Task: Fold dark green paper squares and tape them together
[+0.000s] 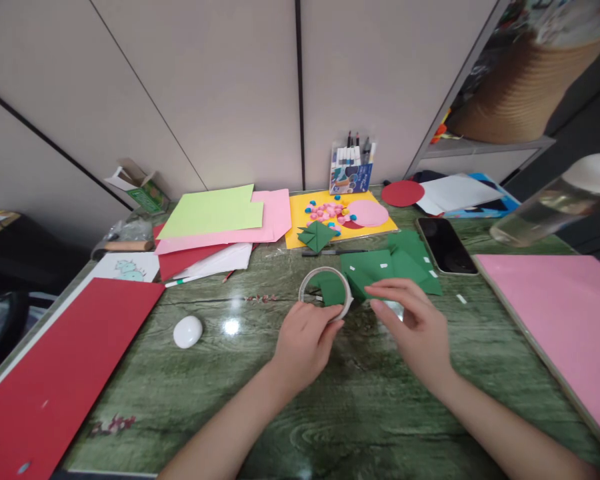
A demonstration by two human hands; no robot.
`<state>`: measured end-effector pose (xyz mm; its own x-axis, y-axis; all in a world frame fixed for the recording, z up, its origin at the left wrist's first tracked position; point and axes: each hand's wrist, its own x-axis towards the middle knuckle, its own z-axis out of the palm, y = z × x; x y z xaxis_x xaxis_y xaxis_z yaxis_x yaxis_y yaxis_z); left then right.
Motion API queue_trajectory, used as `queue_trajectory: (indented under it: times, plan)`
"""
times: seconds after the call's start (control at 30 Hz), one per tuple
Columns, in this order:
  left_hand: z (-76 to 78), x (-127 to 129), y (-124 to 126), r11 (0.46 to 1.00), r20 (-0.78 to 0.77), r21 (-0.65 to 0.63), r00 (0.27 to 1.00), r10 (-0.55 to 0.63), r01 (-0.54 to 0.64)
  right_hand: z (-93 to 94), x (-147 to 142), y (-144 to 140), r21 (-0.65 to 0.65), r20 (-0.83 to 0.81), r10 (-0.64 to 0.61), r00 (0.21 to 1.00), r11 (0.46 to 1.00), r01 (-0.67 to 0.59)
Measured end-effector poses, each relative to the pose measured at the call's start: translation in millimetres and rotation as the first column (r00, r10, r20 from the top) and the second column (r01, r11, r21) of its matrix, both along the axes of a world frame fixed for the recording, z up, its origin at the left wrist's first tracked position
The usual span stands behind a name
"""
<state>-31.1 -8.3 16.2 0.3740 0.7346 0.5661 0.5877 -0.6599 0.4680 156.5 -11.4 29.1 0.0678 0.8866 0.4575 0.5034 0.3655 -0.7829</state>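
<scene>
A roll of white tape (349,293) stands tilted up from the tabletop, and my left hand (307,337) grips its lower right rim between thumb and fingers. Just to the right hovers my right hand (417,333), thumb and forefinger slightly apart, with nothing visible between them. Behind both hands lie green paper pieces (370,265), some bearing small white strips. A folded green paper piece (317,235) rests farther back on a yellow sheet (296,223). Between these green pieces lies a dark pen (333,253).
Pink and blue bits (325,212) and a pink circle (369,213) lie on the yellow sheet. A phone (446,245), clear bottle (545,203) and pink board (560,313) stand right. Left are a white rounded object (188,332), red board (80,360) and lime paper (213,215).
</scene>
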Motion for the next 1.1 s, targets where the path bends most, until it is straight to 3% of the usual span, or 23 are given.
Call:
queue_trajectory:
  times: [0.07, 0.17, 0.3, 0.57, 0.8, 0.9, 1.0, 1.1]
  plan:
    - [-0.6, 0, 0, 1.0, -0.013, -0.001, 1.0, -0.002, 0.002, 0.4, 0, 0, 0.101, 0.153, -0.016, 0.988, 0.995, 0.001]
    - [-0.9, 0, 1, 0.999, -0.033, 0.028, 0.999, -0.027, 0.028, -0.2, -1, 0, 0.238, 0.434, -0.053, 0.899, 0.97, -0.057]
    - [-0.6, 1, 1, 0.998, -0.045, 0.061, 0.999, -0.023, 0.026, -3.4, -1, -1, 0.362, 0.569, -0.181, 0.802, 0.931, -0.047]
    - [2.4, 2, -1, 0.978, -0.157, 0.206, 0.987, -0.013, 0.046, 0.1, -2, -1, 0.378, 0.519, -0.183, 0.835, 0.925, -0.032]
    - [2.7, 1, -4, 0.969, -0.151, 0.239, 0.988, -0.029, 0.065, -2.0, -10, -5, 0.21, 0.407, -0.078, 0.91, 0.978, -0.01]
    - [4.6, 4, -14, 0.968, -0.064, 0.233, 0.995, -0.079, 0.092, -6.1, -5, 0, 0.192, 0.365, -0.119, 0.923, 0.98, 0.05]
    - [6.0, 8, -20, 0.961, 0.0, 0.231, 0.988, -0.155, 0.15, -6.4, 8, 13, 0.172, 0.281, -0.233, 0.931, 0.967, 0.19]
    - [2.8, 4, -8, 0.982, -0.047, 0.178, 0.998, -0.051, 0.058, -3.9, 16, 21, 0.122, 0.198, -0.231, 0.952, 0.97, 0.21]
